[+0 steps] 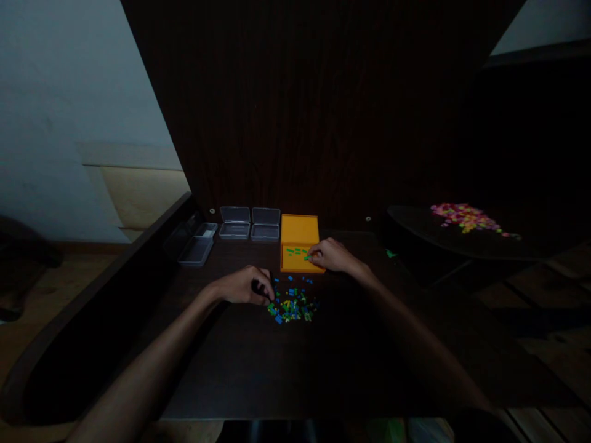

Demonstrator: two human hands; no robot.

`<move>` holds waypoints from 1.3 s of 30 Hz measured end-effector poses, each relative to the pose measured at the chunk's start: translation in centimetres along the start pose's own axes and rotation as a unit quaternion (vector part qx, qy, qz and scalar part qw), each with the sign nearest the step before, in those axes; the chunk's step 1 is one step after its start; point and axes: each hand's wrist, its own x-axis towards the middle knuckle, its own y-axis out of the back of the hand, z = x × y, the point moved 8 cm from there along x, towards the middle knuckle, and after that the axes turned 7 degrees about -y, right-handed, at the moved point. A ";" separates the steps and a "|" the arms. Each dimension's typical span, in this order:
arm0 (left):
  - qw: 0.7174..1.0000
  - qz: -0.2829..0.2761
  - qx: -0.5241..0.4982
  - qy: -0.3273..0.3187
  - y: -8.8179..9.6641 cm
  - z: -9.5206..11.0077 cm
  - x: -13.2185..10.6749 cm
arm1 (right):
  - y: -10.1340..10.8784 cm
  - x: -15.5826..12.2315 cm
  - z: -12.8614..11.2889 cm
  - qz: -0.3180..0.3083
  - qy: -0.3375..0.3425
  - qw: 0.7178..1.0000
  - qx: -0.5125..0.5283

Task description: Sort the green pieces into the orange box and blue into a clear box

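In the head camera's view, a person is working at a dark table (258,369) with both hands, an open yellow box (299,229) serving as the focal point. The right hand (333,254) is hanging palm down over the right side of the box's lower tray, its forearm slanting in from the near right and its wrist bending slightly toward the tray. Its thumb and forefinger are pressing together, pinching a green piece (307,258) above the tray, while a few more green pieces (290,250) are lying inside the box to the left of those fingertips. The left hand (247,285) is hovering low, nearer the person than the box and off to its left, the forearm rising diagonally from the near left. Its knuckles are arching upward and its fingers are curling down at the left edge of a loose pile (292,306) of small blue, green and yellow pieces, which is spreading over the tabletop on the near side of the box; whether those fingertips are gripping anything, one cannot tell. Two open clear boxes (235,231) are standing just left of the yellow box, and a heap of pink and multicoloured pieces (466,217) is lying well to its right.
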 end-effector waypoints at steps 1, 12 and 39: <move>1.000 0.002 0.002 0.001 0.0 -0.1 0.0 | -0.1 0.0 0.0 0.003 -0.007 1.000 -0.002; 1.000 0.014 0.007 0.008 0.1 -0.3 0.0 | -1.2 0.5 0.2 0.014 -0.041 0.999 -0.022; 1.000 -0.024 0.005 -0.017 -0.7 -0.3 0.1 | -3.1 -3.3 -9.8 -0.106 0.236 0.958 0.126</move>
